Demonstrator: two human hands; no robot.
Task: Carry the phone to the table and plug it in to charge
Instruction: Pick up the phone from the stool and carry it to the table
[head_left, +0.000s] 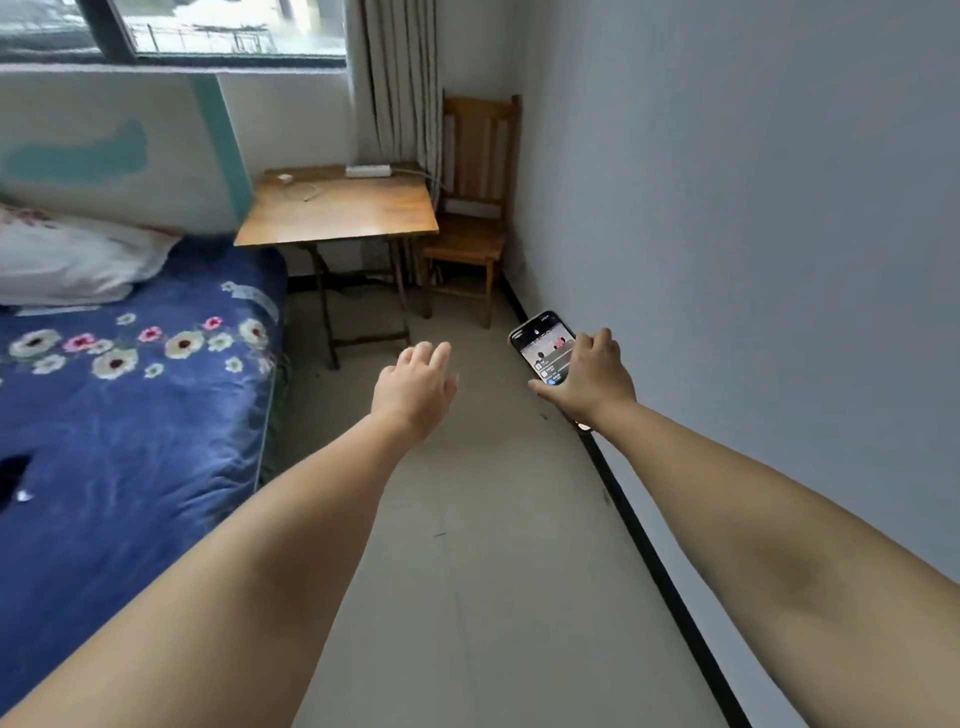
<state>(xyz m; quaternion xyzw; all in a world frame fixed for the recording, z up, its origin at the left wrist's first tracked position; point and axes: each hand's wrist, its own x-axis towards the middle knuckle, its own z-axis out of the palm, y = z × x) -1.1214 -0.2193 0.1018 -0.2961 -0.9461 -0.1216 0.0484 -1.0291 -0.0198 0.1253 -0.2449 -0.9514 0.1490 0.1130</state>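
Head view: right hand (589, 379) is gripping phone (540, 347) by its lower end; left hand (415, 389) is hanging loosely spread, empty. Risk: phone is tipping out before reaching surface (337, 208) ahead.

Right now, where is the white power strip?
The white power strip lies at the far edge of the brown wooden table, by the striped curtain.

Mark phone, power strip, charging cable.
phone (537, 343): head view, lit screen above the right hand.
power strip (368, 170): head view, middle of white body.
charging cable (306, 193): head view, loose loop on tabletop.
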